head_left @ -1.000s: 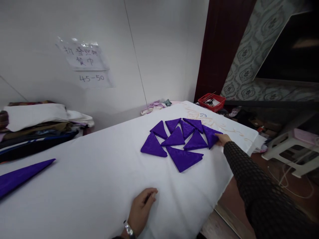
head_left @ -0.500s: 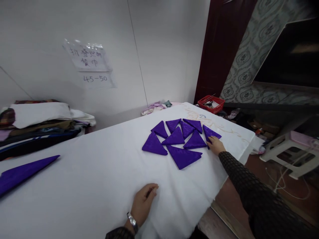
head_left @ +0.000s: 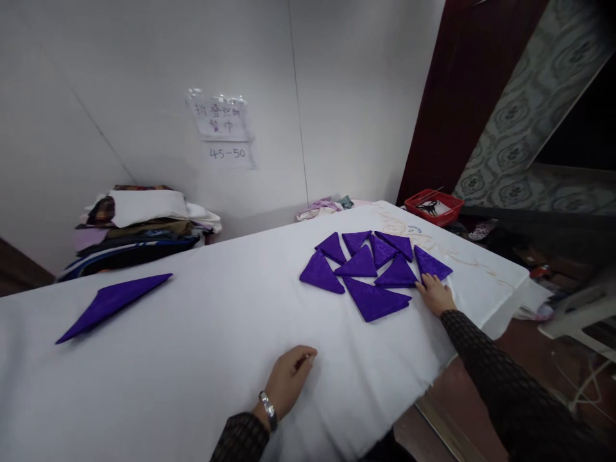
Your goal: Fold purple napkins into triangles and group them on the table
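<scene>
Several purple cloth napkins folded into triangles lie grouped on the white tablecloth (head_left: 216, 321). My right hand (head_left: 436, 296) rests at the near right of this group, fingers stretched out. Its fingertips touch the lower corner of the rightmost napkin (head_left: 430, 262), close to the neighbouring napkin (head_left: 397, 272). Closer to me, my left hand (head_left: 287, 378) hovers low over or rests on the cloth, fingers curled towards the thumb, holding nothing visible. Off to the left lies a longer folded purple napkin (head_left: 115, 305), apart from both hands.
A pile of folded fabrics (head_left: 144, 228) stands behind the table's left edge. Beyond the far end are crumpled cloths (head_left: 320, 208) and a red basket (head_left: 436, 208). A paper sign (head_left: 224, 128) hangs on the wall. A pale plastic stool (head_left: 584, 321) stands at right.
The view has turned left, so everything appears farther right and the left napkin shows whole. My right hand has drawn back slightly towards me over the rightmost napkin's lower corner.
</scene>
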Motion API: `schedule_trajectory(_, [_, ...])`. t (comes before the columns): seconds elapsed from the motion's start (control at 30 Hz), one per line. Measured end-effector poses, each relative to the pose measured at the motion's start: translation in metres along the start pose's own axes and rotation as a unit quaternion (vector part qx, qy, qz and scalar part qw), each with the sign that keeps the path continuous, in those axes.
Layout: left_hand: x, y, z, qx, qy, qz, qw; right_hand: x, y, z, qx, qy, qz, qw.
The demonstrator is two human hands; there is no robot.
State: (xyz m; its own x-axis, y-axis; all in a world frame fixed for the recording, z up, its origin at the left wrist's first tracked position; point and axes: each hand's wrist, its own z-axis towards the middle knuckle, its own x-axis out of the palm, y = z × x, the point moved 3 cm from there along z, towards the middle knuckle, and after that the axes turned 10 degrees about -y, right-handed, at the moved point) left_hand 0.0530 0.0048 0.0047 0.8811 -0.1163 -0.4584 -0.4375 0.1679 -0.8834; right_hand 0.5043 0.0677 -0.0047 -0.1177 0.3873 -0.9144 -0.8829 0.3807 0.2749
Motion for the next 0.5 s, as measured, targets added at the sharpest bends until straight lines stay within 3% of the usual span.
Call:
schedule_trajectory(0.1, [-0.025,0.007,-0.009,0.018,-0.015,0.054,0.998,-0.002,0.009,-0.014,-0.019,-0.012,-0.010,1.000])
schedule_trajectory(0.23, [-0.064,0.029,-0.021,0.092,-0.109,0.176,0.974,-0.002,0.040,-0.034,-0.093,-0.029,0.032,0.995])
schedule_trajectory(0.3, [-0.077,0.044,-0.029,0.114,-0.132,0.264,0.949,-0.003,0.070,-0.049,-0.156,-0.028,0.075,0.985])
schedule_trajectory(0.4, [-0.080,0.062,-0.043,0.105,-0.106,0.362,0.920,-0.010,0.130,-0.083,-0.258,0.006,0.145,0.955])
schedule_trajectory(0.5, [-0.077,0.075,-0.059,0.112,-0.073,0.404,0.905,-0.018,0.197,-0.128,-0.346,0.095,0.184,0.915])
